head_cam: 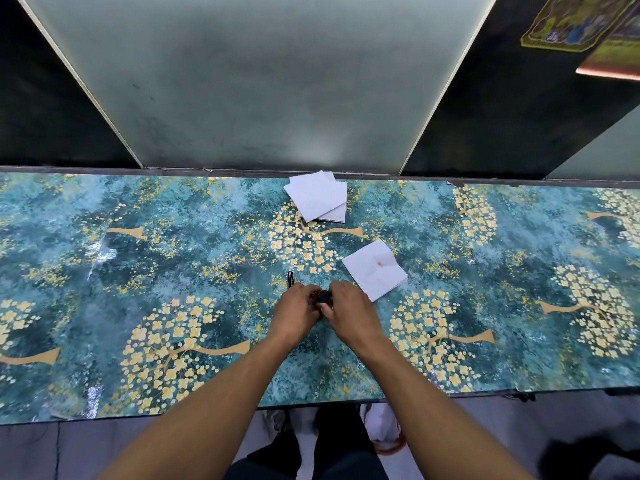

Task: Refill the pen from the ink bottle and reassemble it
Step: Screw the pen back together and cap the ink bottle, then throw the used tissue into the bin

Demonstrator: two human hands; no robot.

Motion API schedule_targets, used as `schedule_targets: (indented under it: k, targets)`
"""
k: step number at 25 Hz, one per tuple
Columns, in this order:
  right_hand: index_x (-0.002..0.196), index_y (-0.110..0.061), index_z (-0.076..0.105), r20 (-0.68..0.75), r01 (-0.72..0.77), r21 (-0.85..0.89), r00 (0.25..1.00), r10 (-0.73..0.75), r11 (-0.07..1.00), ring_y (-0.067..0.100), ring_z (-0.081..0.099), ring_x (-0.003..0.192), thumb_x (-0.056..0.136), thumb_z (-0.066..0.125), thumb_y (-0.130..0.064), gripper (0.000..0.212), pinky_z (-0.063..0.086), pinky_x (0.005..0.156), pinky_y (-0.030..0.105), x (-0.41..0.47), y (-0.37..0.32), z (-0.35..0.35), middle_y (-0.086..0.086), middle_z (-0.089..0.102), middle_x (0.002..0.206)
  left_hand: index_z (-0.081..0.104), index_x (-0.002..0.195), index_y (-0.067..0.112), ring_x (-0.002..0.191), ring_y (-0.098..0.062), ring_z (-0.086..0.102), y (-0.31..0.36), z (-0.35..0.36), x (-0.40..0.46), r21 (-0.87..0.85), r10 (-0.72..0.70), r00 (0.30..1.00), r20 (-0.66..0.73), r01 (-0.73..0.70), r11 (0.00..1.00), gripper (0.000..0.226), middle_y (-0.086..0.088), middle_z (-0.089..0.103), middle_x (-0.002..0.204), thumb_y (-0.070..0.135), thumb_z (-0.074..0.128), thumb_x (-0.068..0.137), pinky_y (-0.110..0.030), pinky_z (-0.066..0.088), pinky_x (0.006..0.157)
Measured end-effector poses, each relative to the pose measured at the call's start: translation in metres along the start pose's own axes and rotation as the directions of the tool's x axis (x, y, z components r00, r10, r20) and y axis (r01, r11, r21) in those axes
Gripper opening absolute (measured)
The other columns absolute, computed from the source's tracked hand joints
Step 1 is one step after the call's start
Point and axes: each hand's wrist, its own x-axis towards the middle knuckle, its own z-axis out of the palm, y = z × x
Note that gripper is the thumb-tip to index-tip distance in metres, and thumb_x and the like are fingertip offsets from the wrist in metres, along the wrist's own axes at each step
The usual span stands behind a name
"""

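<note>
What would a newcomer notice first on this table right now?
Both hands meet at the table's near middle: the left hand and right hand close their grip around a small dark bottle between them. Just beyond the left hand a dark pen pokes out. A stained tissue lies right of the hands, and a tissue stack sits at the far edge of the floral table.

Teal floral-patterned table [138,271]; frosted glass panel [256,81] behind, dark wall panels [52,98] flanking; grey floor [104,445].
</note>
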Motion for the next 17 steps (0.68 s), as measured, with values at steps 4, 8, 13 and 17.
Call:
schedule_targets:
  k: [4, 8, 13, 17]
  targets:
    - [0.129, -0.018, 0.052, 0.023, -0.03, 0.094, 0.999, 0.028, 0.995, 0.027, 0.06, 0.108, 0.097, 0.062, -0.036, 0.038, 0.049, 0.084, 0.041, -0.007, 0.015, 0.007, 0.005, 0.061, 0.12, 0.064, 0.121, 0.022, 0.101, -0.024, 0.061, -0.001, 0.001, 0.003, -0.019, -0.015, 1.0, 0.011, 0.015, 1.0, 0.044, -0.005, 0.061, 0.113, 0.021, 0.074, 0.078, -0.036, 0.05, 0.087]
    - [0.136, -0.025, 0.049, -0.002, -0.147, 0.164, 0.989, 0.149, 0.975, 0.023, 0.063, 0.108, 0.093, 0.067, -0.031, 0.047, 0.052, 0.085, 0.04, -0.011, 0.048, 0.001, 0.001, 0.062, 0.123, 0.06, 0.124, 0.019, 0.106, -0.022, 0.058, -0.003, 0.005, 0.003, -0.024, -0.049, 0.999, 0.011, 0.05, 0.998, 0.054, -0.003, 0.06, 0.118, 0.029, 0.08, 0.075, -0.031, 0.045, 0.089]
    - [0.138, -0.025, 0.048, -0.091, -0.369, 0.253, 0.911, 0.402, 0.894, 0.03, 0.061, 0.113, 0.09, 0.067, -0.037, 0.053, 0.052, 0.086, 0.041, 0.009, 0.095, -0.015, 0.006, 0.053, 0.134, 0.055, 0.13, 0.02, 0.108, -0.021, 0.058, -0.009, 0.013, -0.006, -0.042, -0.098, 0.995, -0.01, 0.097, 0.994, 0.063, -0.003, 0.059, 0.123, 0.03, 0.082, 0.074, -0.032, 0.045, 0.093]
    - [0.143, -0.023, 0.044, -0.078, -0.408, 0.222, 0.898, 0.433, 0.886, 0.035, 0.047, 0.13, 0.083, 0.076, -0.042, 0.071, 0.046, 0.096, 0.045, 0.034, 0.12, -0.026, 0.011, 0.047, 0.142, 0.051, 0.134, 0.019, 0.095, -0.02, 0.061, -0.009, 0.018, -0.015, -0.06, -0.176, 0.984, -0.012, 0.175, 0.983, 0.067, -0.003, 0.06, 0.116, 0.03, 0.081, 0.075, -0.035, 0.049, 0.089]
